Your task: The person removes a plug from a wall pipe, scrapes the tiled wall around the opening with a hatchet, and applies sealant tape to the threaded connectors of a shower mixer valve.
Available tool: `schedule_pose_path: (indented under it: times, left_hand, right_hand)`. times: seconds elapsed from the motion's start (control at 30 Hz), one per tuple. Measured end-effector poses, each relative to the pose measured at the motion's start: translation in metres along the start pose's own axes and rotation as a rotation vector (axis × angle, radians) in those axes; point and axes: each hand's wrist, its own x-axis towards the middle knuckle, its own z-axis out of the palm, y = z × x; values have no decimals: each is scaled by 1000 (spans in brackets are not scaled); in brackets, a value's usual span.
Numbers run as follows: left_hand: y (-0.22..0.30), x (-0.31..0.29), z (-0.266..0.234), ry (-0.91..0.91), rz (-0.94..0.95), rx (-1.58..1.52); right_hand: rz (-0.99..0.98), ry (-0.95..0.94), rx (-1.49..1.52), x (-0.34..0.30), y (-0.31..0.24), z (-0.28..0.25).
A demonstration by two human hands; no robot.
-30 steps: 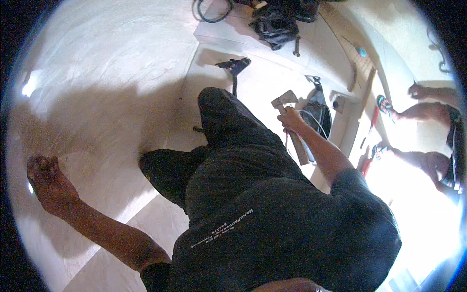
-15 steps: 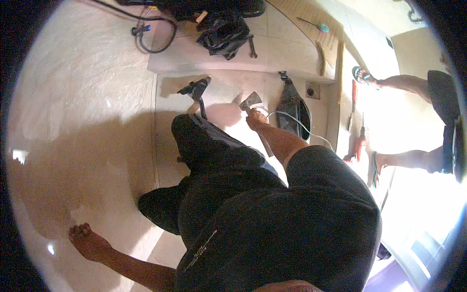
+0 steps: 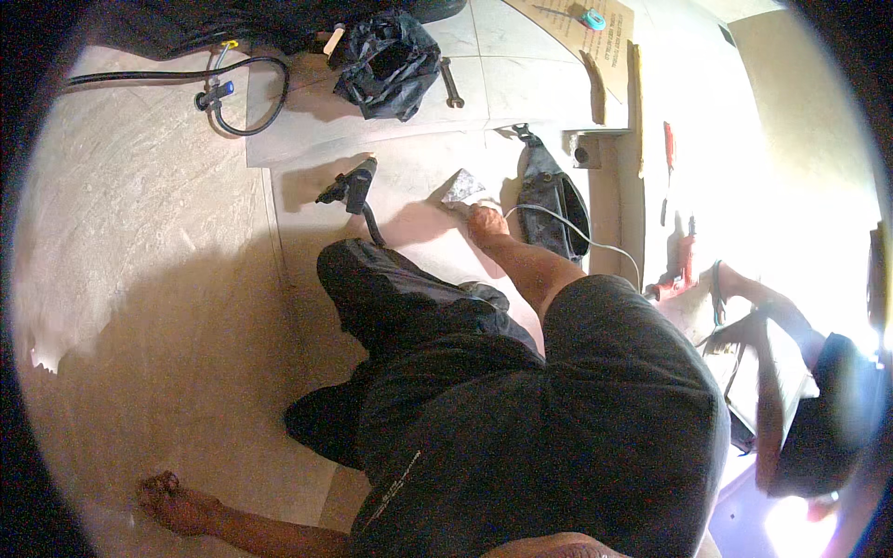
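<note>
My right hand (image 3: 487, 225) is closed round a tool with a flat, flared grey blade (image 3: 463, 189), like a scraper; its grip is hidden in my fist. The blade looks pale and speckled, close to the light tiled surface. Right of this hand lies an open black pouch (image 3: 555, 205) with a strap, and a thin white cable (image 3: 586, 238) runs across it. On the left side sits a black tool (image 3: 352, 189) with a curved black stem. Far to the lower left, my left hand (image 3: 181, 507) rests against the beige surface, fingers curled, with nothing visible in them.
Along a raised ledge are a black plastic bag (image 3: 395, 70), a spanner (image 3: 452, 84), a black hose (image 3: 279, 88) with a blue valve, and cardboard (image 3: 609, 56). A red drill (image 3: 684, 270) and a red-handled tool (image 3: 668, 149) lie at right, near another person's leg (image 3: 777, 312).
The blade in my right hand has turned and catches more light. My view has shifted slightly. At right, the other person's legs have moved toward the lower right.
</note>
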Motion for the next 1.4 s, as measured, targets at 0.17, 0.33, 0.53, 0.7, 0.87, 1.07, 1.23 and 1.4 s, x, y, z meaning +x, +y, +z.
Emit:
schedule_pose_path:
  times: [0.17,0.33,0.53,0.7,0.87,1.07,1.23,1.4]
  left_hand:
    - [15,-3,46,-35,37,5]
    - [17,-2,53,-58,193,587]
    - [2,7,63,-77,204,301]
    - [5,-7,73,-108,310,604]
    - [20,-17,82,-41,268,736]
    - [-40,81,2,-161,772,973]
    - [-1,98,23,-108,1164,1475]
    - [12,73,31,-177,1025,1221]
  right_hand:
    - [11,46,-54,12,17,16]
    - [86,180,19,21,27,-29]
    - [410,869,73,72,115,-148]
    - [638,962,128,106,163,-230]
    - [317,791,335,99,134,-162]
    - [69,437,324,4,30,-49]
    - [148,538,326,-60,73,-62]
    - [529,940,221,-86,191,-97]
